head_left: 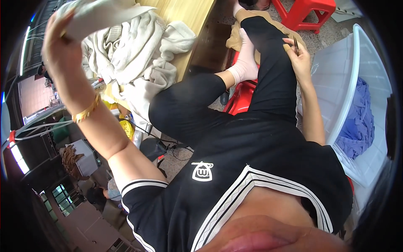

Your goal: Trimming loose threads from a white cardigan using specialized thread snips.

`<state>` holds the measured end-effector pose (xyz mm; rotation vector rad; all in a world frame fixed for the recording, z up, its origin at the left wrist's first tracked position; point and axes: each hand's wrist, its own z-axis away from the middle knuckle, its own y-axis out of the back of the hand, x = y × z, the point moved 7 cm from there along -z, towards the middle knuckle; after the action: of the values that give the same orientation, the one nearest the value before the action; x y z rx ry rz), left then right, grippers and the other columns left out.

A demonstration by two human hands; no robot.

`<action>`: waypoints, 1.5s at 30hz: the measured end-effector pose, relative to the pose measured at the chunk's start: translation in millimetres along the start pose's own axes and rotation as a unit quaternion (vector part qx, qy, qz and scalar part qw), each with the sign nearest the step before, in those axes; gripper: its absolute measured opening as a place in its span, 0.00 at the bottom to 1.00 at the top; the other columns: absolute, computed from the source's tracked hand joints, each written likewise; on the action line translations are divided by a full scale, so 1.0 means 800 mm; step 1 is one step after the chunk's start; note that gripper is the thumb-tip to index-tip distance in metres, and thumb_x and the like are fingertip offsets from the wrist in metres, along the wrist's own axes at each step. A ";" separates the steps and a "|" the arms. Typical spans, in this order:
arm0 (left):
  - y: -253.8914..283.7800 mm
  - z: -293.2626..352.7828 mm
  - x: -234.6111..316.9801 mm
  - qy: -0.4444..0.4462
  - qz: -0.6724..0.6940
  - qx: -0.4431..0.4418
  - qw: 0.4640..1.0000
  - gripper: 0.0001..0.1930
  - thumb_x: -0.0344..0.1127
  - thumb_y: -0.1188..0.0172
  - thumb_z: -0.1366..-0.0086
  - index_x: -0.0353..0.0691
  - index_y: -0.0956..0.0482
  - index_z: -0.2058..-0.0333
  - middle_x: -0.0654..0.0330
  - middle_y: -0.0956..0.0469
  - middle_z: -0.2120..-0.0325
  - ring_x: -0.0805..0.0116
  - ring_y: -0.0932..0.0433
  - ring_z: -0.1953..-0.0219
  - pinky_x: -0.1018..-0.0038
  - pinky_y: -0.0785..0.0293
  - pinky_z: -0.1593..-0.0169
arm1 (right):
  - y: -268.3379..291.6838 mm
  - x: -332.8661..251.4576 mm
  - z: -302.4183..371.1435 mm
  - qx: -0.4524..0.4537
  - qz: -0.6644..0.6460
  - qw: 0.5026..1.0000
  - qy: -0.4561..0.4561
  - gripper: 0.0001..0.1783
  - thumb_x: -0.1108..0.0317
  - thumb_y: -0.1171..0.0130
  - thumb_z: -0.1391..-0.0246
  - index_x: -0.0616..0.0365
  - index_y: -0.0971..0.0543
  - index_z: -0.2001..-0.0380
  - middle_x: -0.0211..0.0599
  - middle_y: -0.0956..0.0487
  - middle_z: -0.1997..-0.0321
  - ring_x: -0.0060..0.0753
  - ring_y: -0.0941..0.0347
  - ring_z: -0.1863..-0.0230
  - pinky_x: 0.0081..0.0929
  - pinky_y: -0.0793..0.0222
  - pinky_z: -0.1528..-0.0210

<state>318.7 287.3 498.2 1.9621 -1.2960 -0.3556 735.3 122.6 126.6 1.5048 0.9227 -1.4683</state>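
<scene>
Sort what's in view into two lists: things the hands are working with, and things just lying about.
In hand:
left hand holds up a pale cloth piece
right hand holds a small dark object, too small to identify

Lying about:
cream knitwear pile on the wooden table
red stool
purple cloth in the white bin

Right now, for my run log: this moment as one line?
left hand: raised, holds pale sheet | right hand: holds small flat object on knee | cream garments: on wooden table

Black short-sleeved top (252,147) with white-striped trim — black trousers (189,105), gold bracelet (86,111), pale sock (244,63)
</scene>
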 end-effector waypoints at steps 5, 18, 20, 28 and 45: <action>0.113 0.064 0.046 0.256 0.408 0.079 0.873 0.18 0.32 0.49 0.35 0.26 0.24 0.51 0.41 0.24 0.53 0.47 0.23 0.50 0.59 0.26 0.43 | -0.048 -0.039 -0.005 -0.065 -0.034 0.997 0.030 0.14 0.75 0.41 0.40 0.58 0.19 0.51 0.10 0.39 0.78 0.05 0.48 0.77 0.12 0.55 0.75; -0.012 0.317 0.158 0.586 0.318 0.063 0.743 0.22 0.28 0.32 0.48 0.34 0.28 0.54 0.62 0.27 0.58 0.75 0.28 0.56 0.80 0.31 0.54 | -0.271 -0.172 0.064 -0.383 -0.077 0.900 0.195 0.28 0.77 0.39 0.42 0.62 0.30 0.38 0.17 0.37 0.75 0.10 0.43 0.73 0.12 0.45 0.68; -0.043 0.367 0.160 0.615 0.396 0.084 0.677 0.22 0.23 0.33 0.46 0.35 0.29 0.52 0.60 0.25 0.57 0.75 0.25 0.57 0.81 0.28 0.55 | -0.291 -0.189 0.085 -0.431 -0.077 0.890 0.127 0.25 0.78 0.34 0.47 0.61 0.25 0.44 0.22 0.32 0.74 0.12 0.37 0.75 0.12 0.42 0.71; -0.055 0.406 0.190 0.540 0.443 0.179 0.693 0.30 0.16 0.34 0.47 0.30 0.31 0.44 0.58 0.26 0.52 0.70 0.26 0.48 0.75 0.28 0.45 | -0.361 -0.249 0.165 -0.572 0.009 0.793 0.208 0.35 0.75 0.29 0.53 0.65 0.28 0.40 0.25 0.33 0.73 0.15 0.42 0.76 0.16 0.47 0.73; -0.046 0.384 0.170 0.406 0.032 0.215 0.888 0.13 0.22 0.32 0.43 0.33 0.16 0.57 0.57 0.21 0.59 0.74 0.24 0.61 0.81 0.30 0.61 | -0.393 -0.226 0.124 -0.483 0.127 0.801 0.331 0.15 0.75 0.28 0.55 0.61 0.17 0.61 0.30 0.28 0.78 0.20 0.35 0.78 0.20 0.41 0.75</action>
<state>223.7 43.8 283.9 2.0469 -0.9013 0.7893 398.7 163.0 289.0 1.2201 1.4901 -0.0939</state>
